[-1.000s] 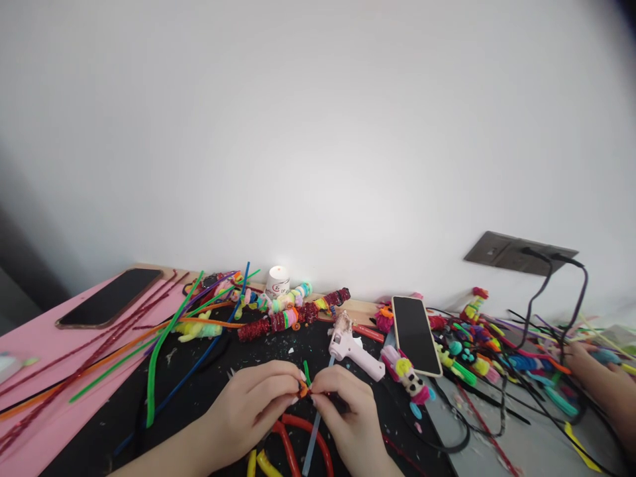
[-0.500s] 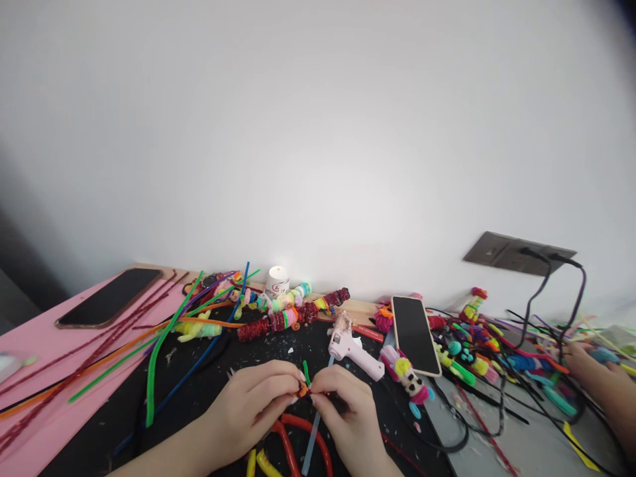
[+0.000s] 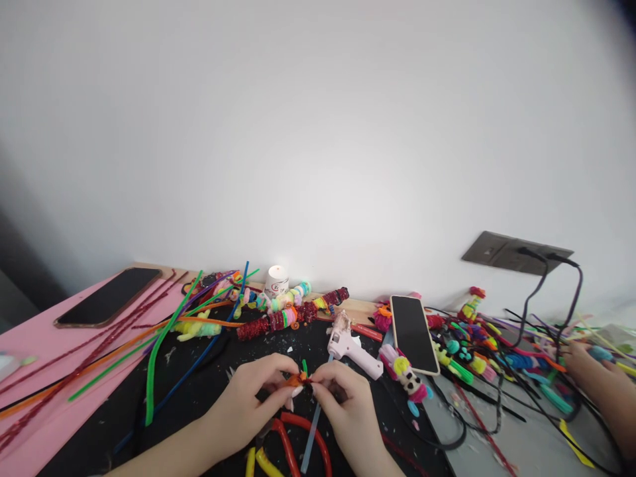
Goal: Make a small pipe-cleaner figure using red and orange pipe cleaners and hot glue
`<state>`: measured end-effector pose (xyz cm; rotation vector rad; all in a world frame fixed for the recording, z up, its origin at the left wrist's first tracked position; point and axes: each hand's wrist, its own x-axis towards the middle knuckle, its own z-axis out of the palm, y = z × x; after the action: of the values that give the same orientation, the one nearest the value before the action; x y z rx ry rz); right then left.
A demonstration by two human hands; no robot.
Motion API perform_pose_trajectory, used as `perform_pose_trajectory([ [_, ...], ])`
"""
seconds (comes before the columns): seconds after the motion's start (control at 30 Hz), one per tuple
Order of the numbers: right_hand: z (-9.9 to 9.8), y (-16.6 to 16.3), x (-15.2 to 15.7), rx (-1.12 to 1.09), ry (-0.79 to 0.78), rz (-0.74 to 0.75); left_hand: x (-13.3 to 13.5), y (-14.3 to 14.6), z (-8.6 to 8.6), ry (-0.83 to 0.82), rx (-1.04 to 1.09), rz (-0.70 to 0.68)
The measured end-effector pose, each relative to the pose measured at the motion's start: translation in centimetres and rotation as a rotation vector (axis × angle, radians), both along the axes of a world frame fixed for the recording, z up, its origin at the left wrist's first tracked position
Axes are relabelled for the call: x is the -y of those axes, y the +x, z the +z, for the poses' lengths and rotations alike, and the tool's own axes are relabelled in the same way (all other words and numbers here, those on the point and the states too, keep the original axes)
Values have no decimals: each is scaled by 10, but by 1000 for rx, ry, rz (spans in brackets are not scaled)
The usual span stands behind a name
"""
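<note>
A black mat (image 3: 278, 351) lies beneath the left hand (image 3: 251, 394) and right hand (image 3: 342, 397), which meet on the near side of the pink hot-glue gun (image 3: 356, 352) — both pinching, left of the gun's glue stick (image 3: 311, 442), a small green-tipped orange craft piece (image 3: 301, 378).

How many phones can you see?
2. A brown-rimmed phone lies on the pink sheet at left; a pale-rimmed phone is right of the glue gun. More could be hidden.

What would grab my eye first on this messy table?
Probably the left hand and right hand, pinching a small orange piece at the bottom centre. Just beyond lies a pale pink glue gun, while dark red stems stretch across the pink sheet on the left.
</note>
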<state>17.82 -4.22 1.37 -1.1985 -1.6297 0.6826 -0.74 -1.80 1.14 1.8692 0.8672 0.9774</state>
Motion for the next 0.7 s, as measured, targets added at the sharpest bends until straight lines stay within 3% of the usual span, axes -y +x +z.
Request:
perform_pose_trajectory([
  [0.37,-3,-1,-2,16,-73,-39,-2,7,-2,-396,144,21],
  [0.7,-5,-1,-3,18,-76,-53,-6,11,-4,-537,277,-31],
])
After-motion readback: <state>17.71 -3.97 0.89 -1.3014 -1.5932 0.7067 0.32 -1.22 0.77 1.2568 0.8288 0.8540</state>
